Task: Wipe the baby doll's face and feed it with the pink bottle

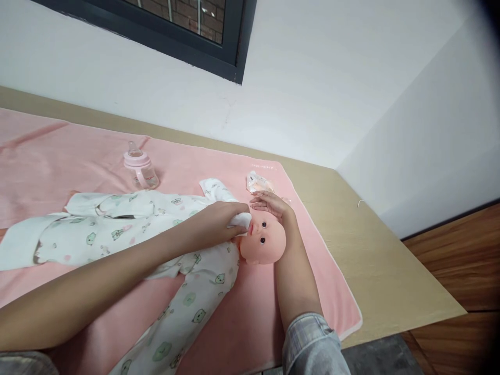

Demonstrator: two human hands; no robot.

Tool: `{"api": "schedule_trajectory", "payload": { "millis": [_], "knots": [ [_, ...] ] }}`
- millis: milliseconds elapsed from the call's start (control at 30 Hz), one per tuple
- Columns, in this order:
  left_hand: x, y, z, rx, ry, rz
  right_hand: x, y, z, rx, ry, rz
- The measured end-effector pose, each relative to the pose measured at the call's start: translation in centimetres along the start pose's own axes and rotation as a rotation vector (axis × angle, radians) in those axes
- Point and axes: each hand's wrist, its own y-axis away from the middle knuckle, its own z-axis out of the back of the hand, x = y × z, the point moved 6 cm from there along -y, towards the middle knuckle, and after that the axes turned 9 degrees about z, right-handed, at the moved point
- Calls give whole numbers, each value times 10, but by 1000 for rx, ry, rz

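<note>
A bald baby doll point(273, 245) in white printed clothes point(144, 224) lies on its back on a pink blanket point(250, 312), its head to the right. My left hand point(221, 221) pinches a folded white cloth point(241, 221) against the doll's mouth and chin. Along the far side of the doll's head rests my right hand point(271, 204), palm toward the head, fingers stretched out and holding nothing. Just beyond those fingers is a small clear plastic packet point(258, 181).
A pink-topped baby bottle point(141, 166) with a handle stands on the blanket behind the doll's body. The blanket covers part of a tan tabletop point(351, 234). White walls and a dark window frame point(234, 52) rise behind; wooden panels point(461, 260) are at the right.
</note>
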Motion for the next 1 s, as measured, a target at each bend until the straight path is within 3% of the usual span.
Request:
{"api": "schedule_trajectory", "payload": {
  "millis": [333,1000],
  "knots": [
    [0,-1,-1,-39,4,-8,-2,-2,2,-4,14,3],
    [2,-5,-1,-231,26,-55,-1,-1,1,3,-11,17]
  ]
}}
